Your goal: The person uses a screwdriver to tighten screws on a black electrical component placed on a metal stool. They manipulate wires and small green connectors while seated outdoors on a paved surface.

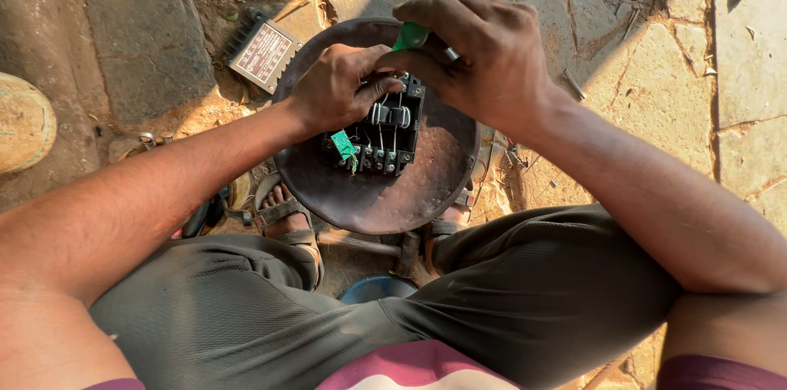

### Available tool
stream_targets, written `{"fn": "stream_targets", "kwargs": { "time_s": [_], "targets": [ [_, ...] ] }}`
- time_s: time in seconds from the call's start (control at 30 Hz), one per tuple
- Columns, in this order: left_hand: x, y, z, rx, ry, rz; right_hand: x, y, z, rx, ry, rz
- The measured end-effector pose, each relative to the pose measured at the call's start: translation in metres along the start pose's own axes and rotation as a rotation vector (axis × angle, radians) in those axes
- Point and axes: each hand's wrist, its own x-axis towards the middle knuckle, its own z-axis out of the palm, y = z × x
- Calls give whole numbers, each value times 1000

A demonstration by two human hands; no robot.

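Mostly hidden tool (411, 36) under right hand (484, 58)

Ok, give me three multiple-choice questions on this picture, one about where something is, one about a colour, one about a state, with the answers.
1. Where does the black electrical part rest?
A. on the round rusty pan
B. on the stone paving
C. on the person's lap

2. What colour is the tool handle in the right hand?
A. red
B. green
C. yellow

3. What is the left hand doing?
A. hanging free
B. gripping the part's edge
C. lying flat on the paving

Answers: 1 A, the part sits inside the pan. 2 B, green shows between the fingers. 3 B, its fingers press against the part's top left.
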Motion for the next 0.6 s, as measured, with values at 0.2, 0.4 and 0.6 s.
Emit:
{"fn": "stream_targets", "kwargs": {
  "time_s": [0.2, 0.4, 0.6],
  "targets": [
    [-4, 2, 9, 71, 45, -61, -1, -11, 3, -34, 10, 46],
    [-8, 4, 0, 85, 77, -26, 12, -20, -5, 36, 46, 12],
    [-1, 8, -4, -40, 65, -37, 16, -19, -5, 96, 69, 42]
  ]
}}
